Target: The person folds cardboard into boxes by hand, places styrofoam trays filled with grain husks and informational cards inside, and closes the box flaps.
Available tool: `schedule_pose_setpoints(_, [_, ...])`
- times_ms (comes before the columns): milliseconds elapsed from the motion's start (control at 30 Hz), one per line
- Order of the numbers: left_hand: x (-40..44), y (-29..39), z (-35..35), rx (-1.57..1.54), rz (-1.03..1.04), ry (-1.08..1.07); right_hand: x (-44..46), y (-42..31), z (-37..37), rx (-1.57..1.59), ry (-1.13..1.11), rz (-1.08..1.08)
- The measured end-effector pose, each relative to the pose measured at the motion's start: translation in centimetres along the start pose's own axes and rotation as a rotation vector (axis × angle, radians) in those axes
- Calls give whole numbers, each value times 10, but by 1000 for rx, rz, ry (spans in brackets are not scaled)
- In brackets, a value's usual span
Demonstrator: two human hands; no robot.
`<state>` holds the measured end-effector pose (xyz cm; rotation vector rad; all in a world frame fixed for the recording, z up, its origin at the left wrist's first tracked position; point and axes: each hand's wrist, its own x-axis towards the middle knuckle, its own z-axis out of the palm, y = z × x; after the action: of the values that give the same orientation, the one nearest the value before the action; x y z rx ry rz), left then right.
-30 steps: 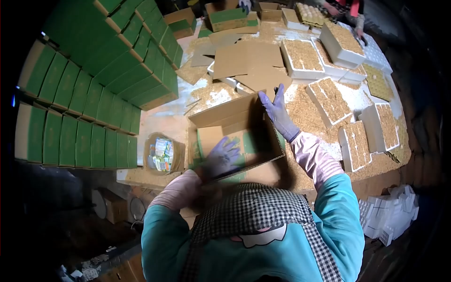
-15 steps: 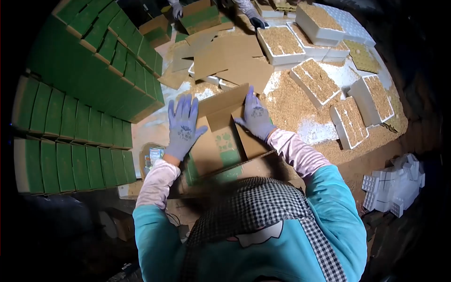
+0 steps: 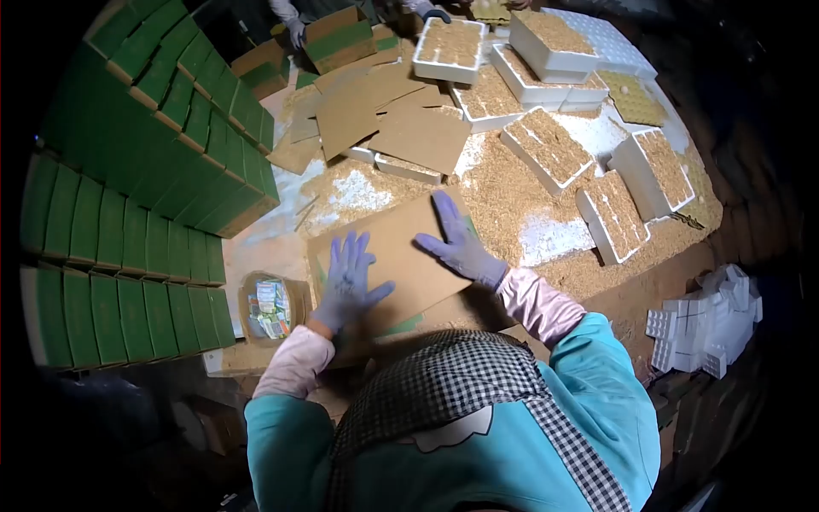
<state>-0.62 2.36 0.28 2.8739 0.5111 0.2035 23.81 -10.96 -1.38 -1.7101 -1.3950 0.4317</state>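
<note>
A cardboard box with a plain brown flap folded flat across its top lies at the near edge of the table; a little green shows along its sides. On the flap's left part rests my left hand, gloved in pale purple, fingers spread. My right hand, in a matching glove, lies on the right part with fingers apart. Neither hand grips anything. The inside of the box is hidden. Left of it stands a round container with small colourful packets.
Green boxes are stacked high at left. Cardboard sheets lie beyond my hands. White foam boxes filled with sawdust-like material stand at right. A co-worker's gloved hand is at the far side. White foam pieces are at lower right.
The box's flap has folded down over its opening, and both hands have moved onto it. At the far side, a filled white foam box has been raised above the others.
</note>
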Motion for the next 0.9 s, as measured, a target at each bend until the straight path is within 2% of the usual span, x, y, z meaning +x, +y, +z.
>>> schedule_pose_setpoints(33, [-14, 16, -4, -63, -40, 21, -16, 17, 12, 304, 113, 329])
schedule_pose_setpoints(100, [-53, -17, -12, -137, -105, 122, -39, 62, 32, 812, -298, 531])
schedule_pose_setpoints(133, [-68, -18, -6, -431, -223, 332, -54, 26, 27, 797, -332, 517])
schedule_pose_setpoints(167, [-68, -17, 1, -726, -339, 540, -57, 22, 41, 536, -305, 201])
schedule_pose_setpoints(233, [-62, -7, 11, -935, -495, 744, -32, -39, 15, 294, -109, 17])
schedule_pose_setpoints(267, [-66, -12, 25, -945, -479, 707, -20, -72, -12, 420, -47, 157])
schedule_pose_setpoints(300, [-73, -25, 52, -985, -554, 432, -15, -82, -29, 425, -21, 184])
schedule_pose_setpoints(333, [-75, -38, 80, -1009, -623, 172, -8, -87, -45, 375, -135, -31])
schedule_pose_setpoints(400, [-56, -19, 95, -774, -495, -45, 0, -106, -63, 312, -234, -248])
schedule_pose_setpoints(433, [-44, 6, 95, -533, -306, -12, -3, -123, -61, 130, -346, -115])
schedule_pose_setpoints(467, [-63, -20, 128, -384, -181, 42, -6, -134, -53, -48, -471, 19])
schedule_pose_setpoints(500, [-71, -20, 126, -382, -186, 35, -5, -125, -28, 2, -442, 26])
schedule_pose_setpoints(533, [-73, -17, 118, -612, -327, 41, -5, -104, 7, 52, -406, 31])
schedule_pose_setpoints(567, [-81, -42, 123, -1217, -642, 63, -9, -77, 50, 18, -430, -129])
schedule_pose_setpoints(600, [-89, -67, 128, -1784, -1009, 311, -17, -62, 80, -15, -450, -286])
schedule_pose_setpoints(633, [-51, -11, 49, -1717, -1370, 739, -28, -79, 75, 98, -568, -40])
schedule_pose_setpoints(667, [-55, -14, 26, -1805, -1101, 587, -34, -85, 77, 71, -680, -34])
schedule_pose_setpoints(700, [-53, -9, 32, -1532, -964, 521, -39, -82, 77, 81, -694, -33])
schedule_pose_setpoints(733, [-50, -5, 38, -1246, -850, 492, -38, -74, 74, 183, -798, -148])
schedule_pose_setpoints(767, [-22, 30, 23, -757, -823, 420, -27, -70, 45, 278, -892, -266])
schedule_pose_setpoints(800, [-40, -6, 60, -468, -709, 461, -23, -55, 0, 487, -734, -393])
schedule_pose_setpoints(833, [-36, -1, 54, -463, -705, 454, -27, -33, -54, 412, -379, -246])
schedule_pose_setpoints(867, [-29, 12, 43, -585, -839, 490, -32, -10, -109, 360, -47, -64])
schedule_pose_setpoints(900, [-28, 14, 43, -639, -883, 494, -47, 41, -162, 266, 328, 119])
